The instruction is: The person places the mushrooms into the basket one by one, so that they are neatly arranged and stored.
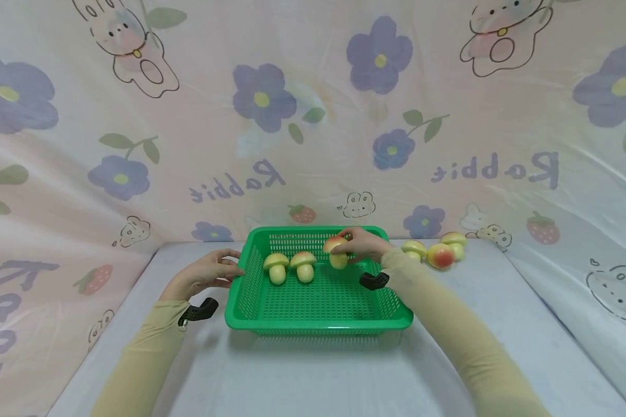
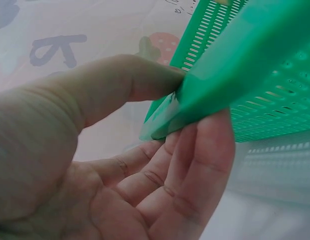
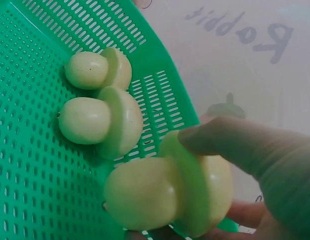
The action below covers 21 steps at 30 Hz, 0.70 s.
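A green plastic basket (image 1: 318, 323) stands on the table, and two toy mushrooms lie side by side in its left half, a left one (image 1: 277, 269) and a right one (image 1: 304, 267). My left hand (image 1: 208, 272) pinches the basket's left rim, thumb above and fingers below, as the left wrist view shows. Inside the basket's back right area, my right hand (image 1: 364, 245) holds a third toy mushroom (image 1: 338, 259) by its red and yellow cap, stem pointing down. In the right wrist view this held mushroom (image 3: 144, 192) is close beside the other two.
To the right of the basket, near the table's back edge, lie several more toy mushrooms, among them one with a red cap (image 1: 440, 256). A patterned cloth (image 1: 313, 168) with rabbits and flowers hangs behind the white table (image 1: 313, 376).
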Motion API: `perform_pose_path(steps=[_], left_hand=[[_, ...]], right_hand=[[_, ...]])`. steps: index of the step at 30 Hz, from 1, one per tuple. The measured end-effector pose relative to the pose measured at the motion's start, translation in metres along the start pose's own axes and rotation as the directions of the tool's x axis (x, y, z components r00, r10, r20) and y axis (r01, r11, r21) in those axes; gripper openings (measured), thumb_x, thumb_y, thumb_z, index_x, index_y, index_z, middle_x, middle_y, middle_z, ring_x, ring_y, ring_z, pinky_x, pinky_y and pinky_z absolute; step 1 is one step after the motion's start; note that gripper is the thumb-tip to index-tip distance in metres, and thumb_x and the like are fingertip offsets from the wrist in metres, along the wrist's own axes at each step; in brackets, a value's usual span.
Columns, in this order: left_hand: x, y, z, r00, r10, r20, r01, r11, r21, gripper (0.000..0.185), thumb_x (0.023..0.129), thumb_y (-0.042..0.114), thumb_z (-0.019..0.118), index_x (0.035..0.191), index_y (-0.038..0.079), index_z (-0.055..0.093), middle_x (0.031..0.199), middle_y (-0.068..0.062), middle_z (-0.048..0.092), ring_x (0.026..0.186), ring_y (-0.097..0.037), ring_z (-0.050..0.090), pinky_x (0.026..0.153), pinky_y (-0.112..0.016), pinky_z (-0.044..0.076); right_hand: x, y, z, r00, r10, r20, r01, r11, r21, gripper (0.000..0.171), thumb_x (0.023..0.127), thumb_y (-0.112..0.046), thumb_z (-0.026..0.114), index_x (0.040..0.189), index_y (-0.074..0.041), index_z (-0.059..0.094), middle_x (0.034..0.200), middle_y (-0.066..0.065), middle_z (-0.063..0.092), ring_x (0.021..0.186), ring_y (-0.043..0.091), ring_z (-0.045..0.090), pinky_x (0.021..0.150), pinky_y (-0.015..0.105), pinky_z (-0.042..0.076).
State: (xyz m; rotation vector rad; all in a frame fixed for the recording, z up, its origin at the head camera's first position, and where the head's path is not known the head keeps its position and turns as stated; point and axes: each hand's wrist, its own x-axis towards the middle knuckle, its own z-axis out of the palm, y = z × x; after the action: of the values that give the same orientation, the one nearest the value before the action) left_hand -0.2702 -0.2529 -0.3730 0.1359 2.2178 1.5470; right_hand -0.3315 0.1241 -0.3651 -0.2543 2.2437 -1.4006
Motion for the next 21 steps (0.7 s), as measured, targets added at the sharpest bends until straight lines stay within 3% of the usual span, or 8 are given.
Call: perform_pose_path(steps=[10, 21], left_hand=[[0.002, -0.002, 0.0, 1.0, -0.017, -0.005, 0.017, 1.0, -0.012, 0.058, 0.088, 0.01, 0.068, 0.136, -0.001, 0.037, 0.098, -0.013, 0.061, 0.078, -0.022, 0.062, 0.074, -0.037, 0.055], [0.0, -0.001, 0.0, 1.0, -0.015, 0.006, 0.015, 1.0, -0.012, 0.06, 0.089, 0.011, 0.068, 0.137, -0.001, 0.035, 0.101, -0.014, 0.06, 0.08, -0.021, 0.062, 0.075, -0.036, 0.054]], right_hand=[[0.006, 0.003, 0.007, 0.998, 0.042, 0.043, -0.042, 0.999, 0.0, 0.06, 0.09, -0.018, 0.068, 0.139, 0.001, 0.039, 0.128, 0.022, 0.049, 0.11, 0.037, 0.055, 0.091, 0.054, 0.047], [0.012, 0.013, 0.022, 0.995, 0.096, 0.002, -0.096, 0.995, -0.034, 0.063, 0.089, -0.021, 0.069, 0.139, 0.002, 0.038, 0.134, 0.021, 0.044, 0.116, 0.037, 0.051, 0.086, 0.05, 0.05]])
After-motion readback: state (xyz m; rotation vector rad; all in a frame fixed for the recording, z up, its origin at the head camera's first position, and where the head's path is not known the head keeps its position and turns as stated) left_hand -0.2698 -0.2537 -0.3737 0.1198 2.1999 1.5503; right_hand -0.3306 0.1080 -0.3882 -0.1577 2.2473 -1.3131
